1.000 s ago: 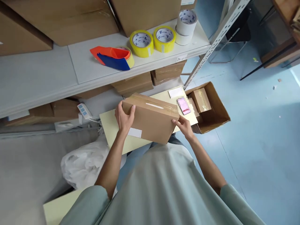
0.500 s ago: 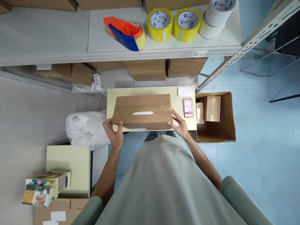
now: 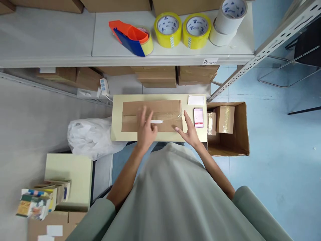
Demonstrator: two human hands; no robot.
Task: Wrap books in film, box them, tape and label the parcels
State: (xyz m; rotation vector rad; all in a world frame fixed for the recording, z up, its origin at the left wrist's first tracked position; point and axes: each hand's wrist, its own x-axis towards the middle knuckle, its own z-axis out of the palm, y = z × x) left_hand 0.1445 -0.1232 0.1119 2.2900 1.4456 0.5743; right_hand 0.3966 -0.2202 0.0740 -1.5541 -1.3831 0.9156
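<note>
A long taped cardboard box point(image 3: 165, 112) lies flat on a small pale yellow table point(image 3: 116, 120). My left hand point(image 3: 145, 129) hovers over the box's top near its middle, fingers stretched out and a little blurred by motion. My right hand point(image 3: 188, 130) is open at the box's right end, fingertips touching its lower right corner. Neither hand grips anything. A phone point(image 3: 198, 117) with a pink screen and a white label point(image 3: 196, 99) lie on the table to the right of the box.
An open carton point(image 3: 242, 134) holding small taped boxes stands on the blue floor at right. The shelf point(image 3: 75, 40) above carries a tape dispenser point(image 3: 130, 36), yellow tape rolls point(image 3: 168, 29) and white rolls point(image 3: 227, 21). A white plastic bag point(image 3: 90, 137) lies at left, near another table point(image 3: 70, 172) with small boxes.
The box, held at both ends before, now lies flat on the table. My left hand let go and moved right over the top; my right hand opened at the right end.
</note>
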